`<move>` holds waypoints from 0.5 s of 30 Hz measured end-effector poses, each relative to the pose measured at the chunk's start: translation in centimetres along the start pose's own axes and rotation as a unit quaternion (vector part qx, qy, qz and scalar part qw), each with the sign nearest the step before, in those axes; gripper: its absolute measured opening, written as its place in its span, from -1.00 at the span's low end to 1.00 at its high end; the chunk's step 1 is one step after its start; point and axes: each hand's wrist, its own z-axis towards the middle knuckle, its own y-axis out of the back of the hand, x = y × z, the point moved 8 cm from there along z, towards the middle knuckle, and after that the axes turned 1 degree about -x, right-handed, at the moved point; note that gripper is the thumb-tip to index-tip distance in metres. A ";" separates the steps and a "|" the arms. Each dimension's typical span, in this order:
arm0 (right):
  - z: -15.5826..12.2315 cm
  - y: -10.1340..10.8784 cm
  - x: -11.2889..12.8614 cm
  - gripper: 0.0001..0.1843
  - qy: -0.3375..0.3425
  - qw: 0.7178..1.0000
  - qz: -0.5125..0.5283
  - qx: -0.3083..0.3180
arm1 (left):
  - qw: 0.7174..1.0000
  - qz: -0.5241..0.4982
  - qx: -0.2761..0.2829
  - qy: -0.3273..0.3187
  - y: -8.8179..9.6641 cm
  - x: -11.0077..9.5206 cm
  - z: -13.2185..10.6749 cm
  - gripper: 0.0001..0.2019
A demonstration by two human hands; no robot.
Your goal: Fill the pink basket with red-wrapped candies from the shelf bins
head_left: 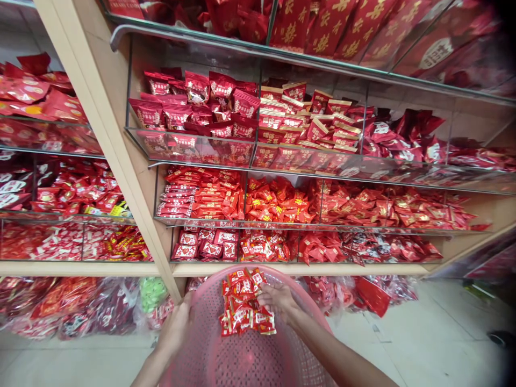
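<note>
Left hand grips round perforated basket; right hand touches glossy packets, grip unclear.

Red packets, apparently heaped, in basket

You see a pale wooden upright on your left, a green bundle among plastic bags, and light floor tiles.

Sweet shop int.: divided clear-front shelves w/ red-wrapped candies, diff. kinds.
</note>
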 end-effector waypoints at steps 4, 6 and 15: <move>0.7 0.9 -0.2 -0.63 0.020 0.999 -0.037 -0.024 | 1.000 0.001 0.005 0.003 0.0 -0.1 -0.1 -0.54; 1.2 1.6 1.2 -0.58 0.081 0.992 -0.089 -0.043 | 1.000 -0.001 0.007 0.006 0.0 -0.1 0.0 -0.54; 2.6 -1.5 13.1 -0.81 0.429 0.819 -0.363 -0.118 | 1.000 -0.014 0.006 0.005 -0.1 0.0 0.3 -0.55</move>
